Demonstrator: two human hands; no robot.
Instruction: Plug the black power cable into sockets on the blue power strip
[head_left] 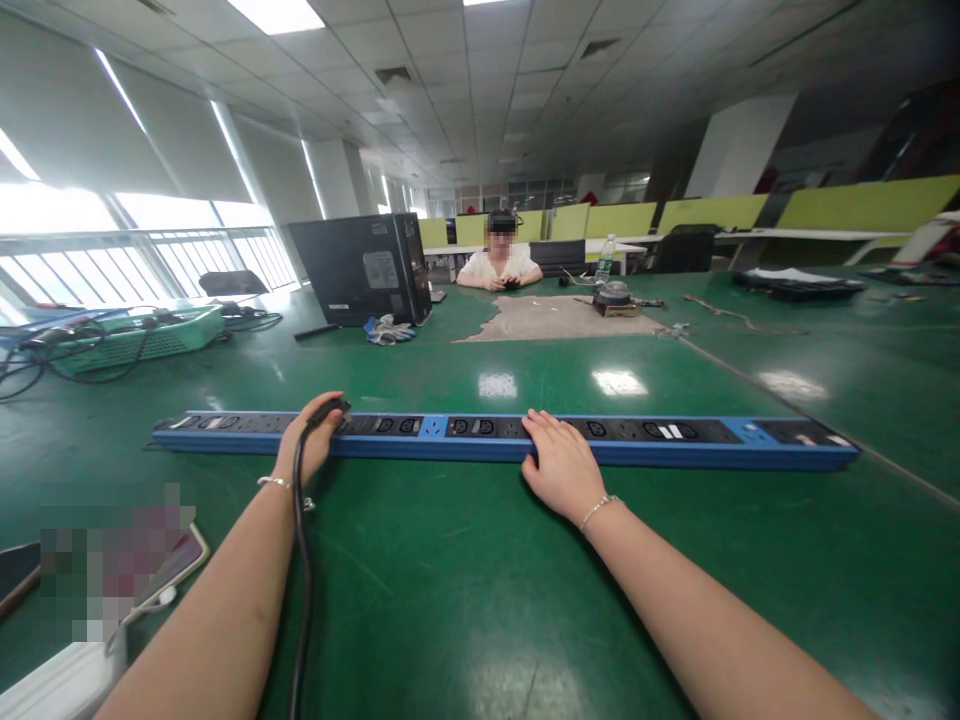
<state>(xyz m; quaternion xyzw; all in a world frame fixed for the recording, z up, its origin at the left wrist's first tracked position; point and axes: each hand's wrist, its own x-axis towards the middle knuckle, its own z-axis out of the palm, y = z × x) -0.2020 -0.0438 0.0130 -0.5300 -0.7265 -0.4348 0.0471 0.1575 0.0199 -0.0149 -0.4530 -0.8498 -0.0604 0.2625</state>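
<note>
Got my left hand (309, 438) left of center, fingers wrapped around a black plug (328, 407), while my right hand (562, 462) lies palm-down, fingers loosely extended, on the blue power strip (435, 449) spanning mid-frame.

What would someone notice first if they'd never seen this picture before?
Probably the long blue socket strip lying across the green table, with the right hand resting on it. Next, the left hand, holding a black plug at the strip's left part, its cable running down to the picture's bottom edge. Farther back, left of the middle, stands a black computer case.
</note>
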